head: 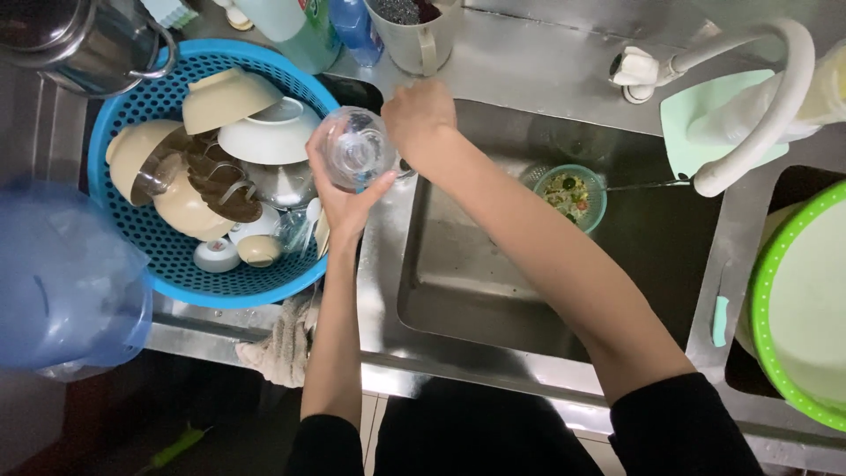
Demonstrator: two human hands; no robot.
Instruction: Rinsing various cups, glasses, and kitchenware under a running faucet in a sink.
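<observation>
A clear drinking glass (356,148) is held between both hands at the left edge of a steel sink (458,291). My left hand (339,198) cups it from below and the side. My right hand (421,123) grips its other end, fingers curled around it. The glass lies tilted on its side, just to the right of a blue perforated basket (176,264). Cream bowls (229,97), a white bowl (269,141), small cups and metal pieces fill that basket.
A teal sink strainer (573,196) holds food scraps. A white hose tap (775,106) runs a thin stream of water. Green basin (793,308) at right, blue plastic jug (62,282) at left, steel pot (79,40), bottles (304,26), a mug (414,35), and a rag (282,339).
</observation>
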